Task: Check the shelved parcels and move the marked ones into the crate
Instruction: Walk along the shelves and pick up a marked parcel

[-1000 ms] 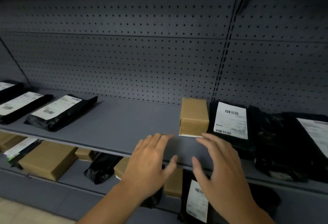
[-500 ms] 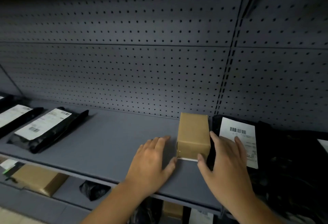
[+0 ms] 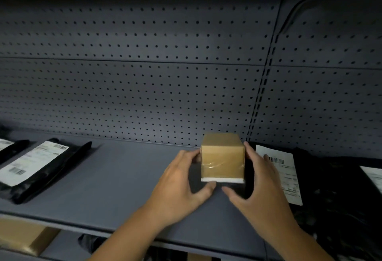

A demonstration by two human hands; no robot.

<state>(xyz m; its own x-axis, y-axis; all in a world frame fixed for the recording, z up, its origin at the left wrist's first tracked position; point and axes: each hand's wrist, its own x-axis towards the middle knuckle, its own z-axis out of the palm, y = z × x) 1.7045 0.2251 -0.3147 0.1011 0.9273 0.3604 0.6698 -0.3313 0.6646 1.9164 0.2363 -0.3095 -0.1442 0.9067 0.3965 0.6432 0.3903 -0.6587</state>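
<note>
A small brown cardboard box [image 3: 222, 160], wrapped in clear tape with a white strip along its lower edge, is tipped up with its front end raised off the grey shelf [image 3: 115, 178]. My left hand [image 3: 182, 182] grips its left side, thumb under the front edge. My right hand [image 3: 260, 182] grips its right side, thumb underneath too. No mark shows on the box faces I can see. No crate is in view.
Black mailer bags with white labels lie on the shelf: one at the left [image 3: 41, 167], another right of the box [image 3: 283, 173], more at the far right [image 3: 351, 188]. A perforated back panel [image 3: 144, 85] rises behind. Brown boxes [image 3: 22, 238] sit on the lower shelf.
Both hands went from hovering before the box to closing on its two sides. The box's front end has tilted up off the shelf. My view moved closer.
</note>
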